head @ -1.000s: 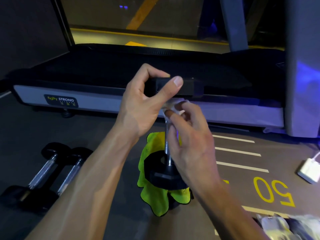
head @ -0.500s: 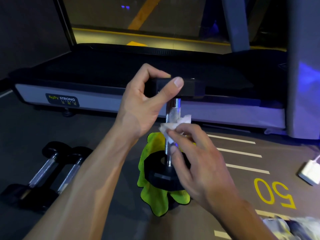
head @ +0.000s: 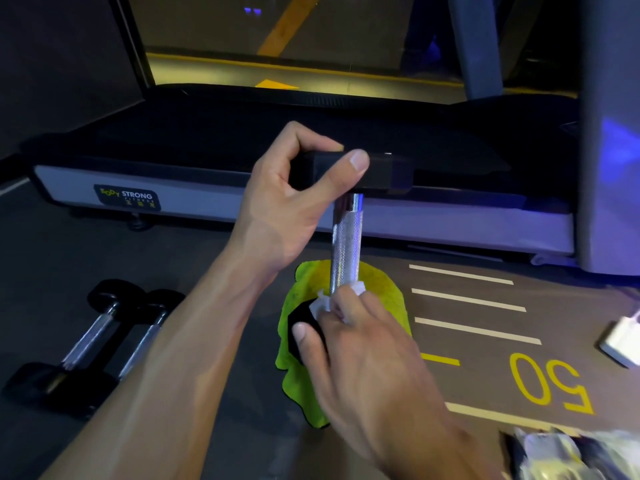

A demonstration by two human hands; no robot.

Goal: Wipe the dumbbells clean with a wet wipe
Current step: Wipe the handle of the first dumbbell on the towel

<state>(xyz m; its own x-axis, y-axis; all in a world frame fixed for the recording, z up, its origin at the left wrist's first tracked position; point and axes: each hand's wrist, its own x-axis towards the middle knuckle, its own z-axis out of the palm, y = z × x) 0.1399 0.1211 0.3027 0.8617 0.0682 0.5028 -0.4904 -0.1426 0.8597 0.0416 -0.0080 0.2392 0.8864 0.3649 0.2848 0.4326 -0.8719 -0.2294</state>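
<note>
A dumbbell stands upright on a lime-green cloth on the floor, its knurled chrome handle bare for most of its length. My left hand grips the black top head between thumb and fingers. My right hand holds a white wet wipe wrapped round the bottom of the handle, just above the black lower head, which it mostly covers.
Two more black dumbbells lie side by side on the floor at the left. A treadmill runs across behind. A white charger-like box lies at the right, and a plastic pack at the bottom right.
My right hand has slid the wipe down the handle from just under the top head to the bottom. My left hand has kept its grip on the top head.
</note>
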